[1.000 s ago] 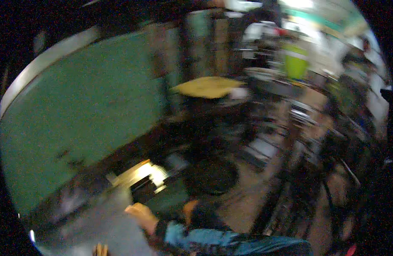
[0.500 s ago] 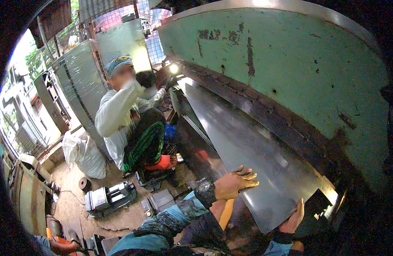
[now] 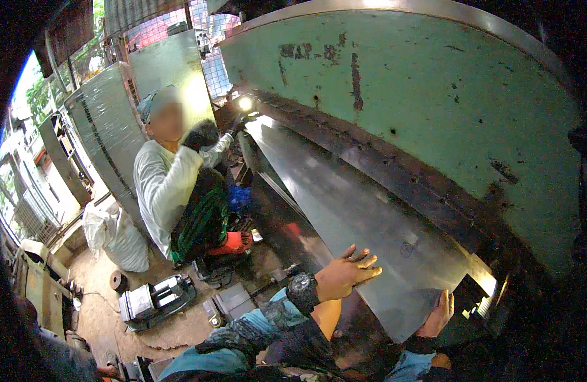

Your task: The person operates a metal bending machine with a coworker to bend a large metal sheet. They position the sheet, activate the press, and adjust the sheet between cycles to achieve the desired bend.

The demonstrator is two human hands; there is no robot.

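Note:
A long grey metal sheet (image 3: 376,254) lies slantwise under the green machine's beam, its narrow near end toward me. Over the sheet's left edge, my left hand (image 3: 346,276) is open, fingers spread and palm down; whether it presses on the metal I cannot tell. My right hand (image 3: 437,316) grips the sheet at its near right edge beside a notched corner, with part of the fingers hidden. On my left wrist is a dark watch (image 3: 302,293). A co-worker (image 3: 172,184) in a pale long-sleeved top squats near the sheet's far end, one dark-gloved hand (image 3: 201,135) raised.
The green machine plate (image 3: 427,108) spans the right side. A lit lamp (image 3: 244,104) shines at the sheet's far end. To the left, a machine vise (image 3: 155,302), a white sack (image 3: 118,239) and a small roll (image 3: 118,281) stand on the floor. Tall wrapped panels (image 3: 106,127) lean behind the co-worker.
The view has shifted a little, moving the scene leftward. The co-worker's raised arm has come away from the face. My hands keep nearly the same places on the sheet.

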